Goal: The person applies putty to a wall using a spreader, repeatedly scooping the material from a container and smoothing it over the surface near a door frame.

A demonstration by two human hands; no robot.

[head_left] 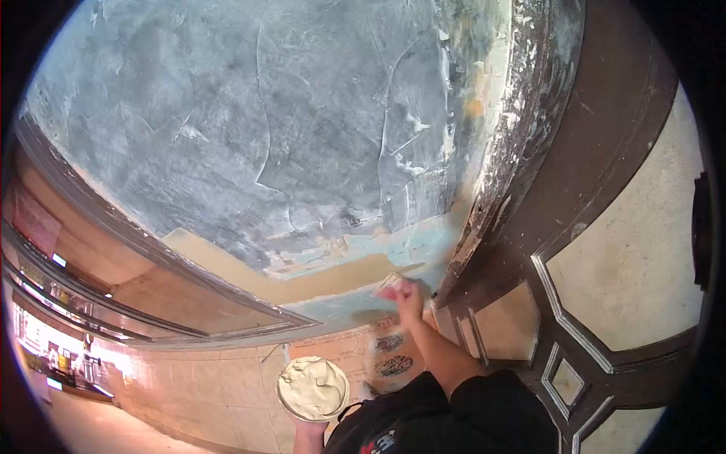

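Note:
My right hand (408, 293) is raised against the grey-blue plastered wall (249, 129) and grips a flat putty blade (388, 284), pressed to the wall near its lower edge. A tan band of fresh putty (318, 281) runs leftward from the blade. My left hand (308, 427) is mostly hidden under a round plate heaped with beige putty (312, 388), which it holds up from below near my chest.
A dark brown door frame (575, 136) with panelled door (560, 333) stands right of the wall. Flaking paint lines the frame's edge (522, 113). Tiled wall (204, 378) and a printed poster (378, 356) lie below. A lit shop front (60, 356) shows far left.

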